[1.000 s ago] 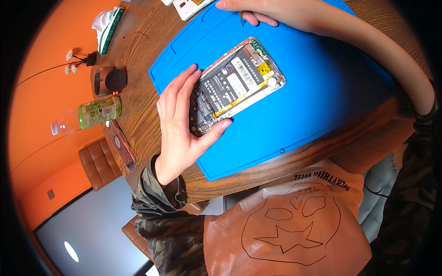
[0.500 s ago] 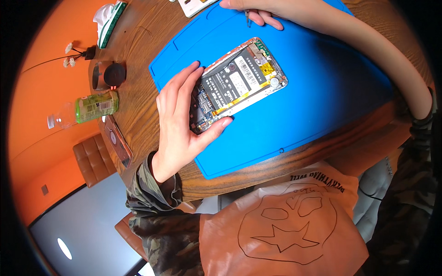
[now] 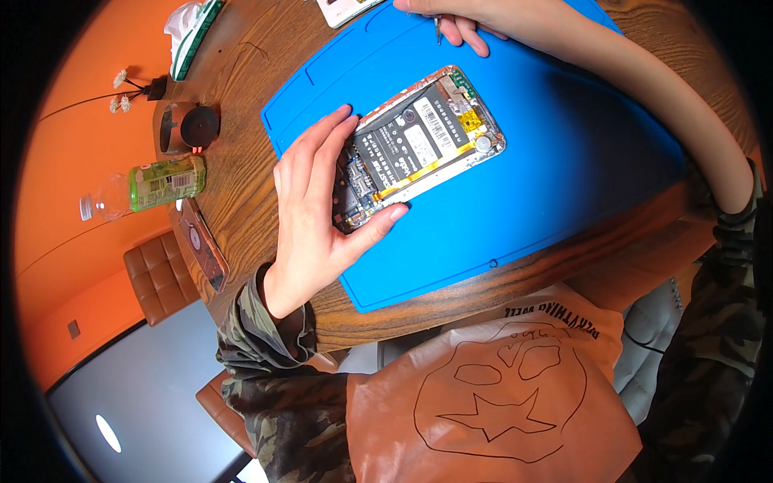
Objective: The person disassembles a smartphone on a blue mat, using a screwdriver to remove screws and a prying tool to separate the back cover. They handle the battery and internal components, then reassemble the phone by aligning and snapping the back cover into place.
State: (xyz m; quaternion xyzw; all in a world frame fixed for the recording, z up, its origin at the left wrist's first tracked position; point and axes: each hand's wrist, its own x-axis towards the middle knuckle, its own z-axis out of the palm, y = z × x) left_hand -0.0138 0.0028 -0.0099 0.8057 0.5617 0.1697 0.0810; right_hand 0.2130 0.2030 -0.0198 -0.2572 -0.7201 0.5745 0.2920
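An opened smartphone [image 3: 419, 145] lies tilted on a blue work mat [image 3: 451, 233]. Its back is off, baring a black battery, yellow flex cables and a circuit board. My left hand [image 3: 310, 189] grips its left end, fingers along the far edge and thumb on the near edge. Beyond the phone, at the top edge of the picture, my right hand [image 3: 463, 18] is closed on a thin metal tool [image 3: 438, 30]. Only a short dark piece of the tool shows below the fingers, so its kind is unclear. Part of this hand is cut off by the frame.
A white-framed device part [image 3: 345, 10] lies beyond the mat. Along the wooden table's [image 3: 237, 137] left side are a tissue pack [image 3: 192, 36], a dark round container [image 3: 189, 129], a green-labelled bottle [image 3: 165, 183] and a brown flat case [image 3: 201, 245].
My right hand has shifted very slightly to the right with the tool. My left hand and the phone stay in place.
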